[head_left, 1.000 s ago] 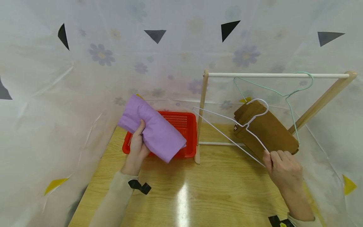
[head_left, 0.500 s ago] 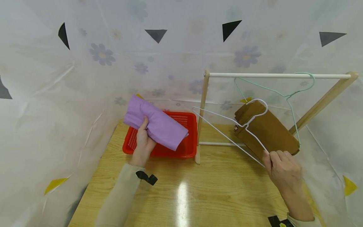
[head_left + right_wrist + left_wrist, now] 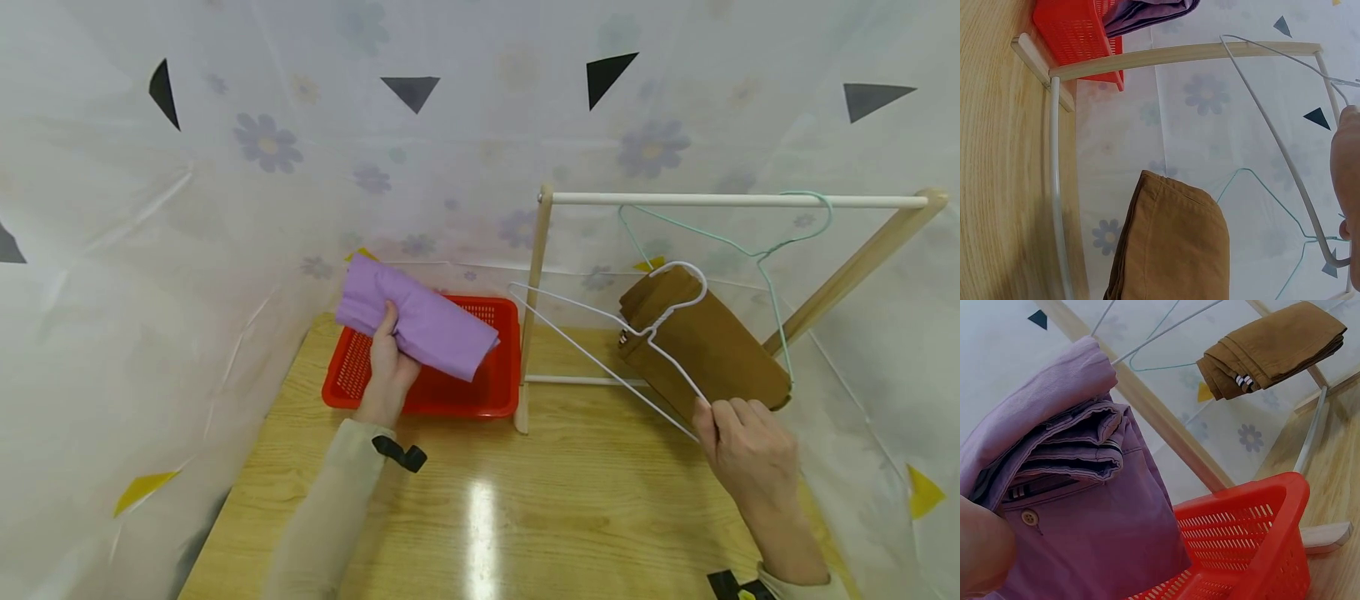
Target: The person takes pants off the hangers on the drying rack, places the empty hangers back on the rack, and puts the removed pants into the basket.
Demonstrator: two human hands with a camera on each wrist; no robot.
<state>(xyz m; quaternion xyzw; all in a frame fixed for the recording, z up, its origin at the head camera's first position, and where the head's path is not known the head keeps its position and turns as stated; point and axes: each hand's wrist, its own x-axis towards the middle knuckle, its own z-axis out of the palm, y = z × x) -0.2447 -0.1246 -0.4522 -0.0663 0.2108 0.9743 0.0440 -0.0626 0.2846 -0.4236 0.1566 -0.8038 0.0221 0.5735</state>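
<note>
My left hand (image 3: 392, 367) grips folded purple trousers (image 3: 435, 323), thumb on top, over the red plastic basket (image 3: 457, 408). A back pocket with a button (image 3: 1030, 517) shows on them in the left wrist view. At the right, my right hand (image 3: 750, 450) holds a white wire hanger (image 3: 662, 320) by one end of its shoulder. The hanger's hook points up and its other end reaches left across the rack's post. Folded brown trousers (image 3: 712, 350) hang on a mint green hanger (image 3: 731, 242), behind the white hanger.
The clothes rack has a white top rail (image 3: 675, 200), a left wooden post (image 3: 537, 267) beside the basket, and a slanted right post (image 3: 855, 275). A low white bar (image 3: 577, 380) joins its feet. Wooden table (image 3: 570, 517); flowered sheeting (image 3: 465, 150) encloses the back and sides.
My left hand has moved the purple trousers a little right and away from me, further over the basket. My right hand and the white hanger have stayed nearly still.
</note>
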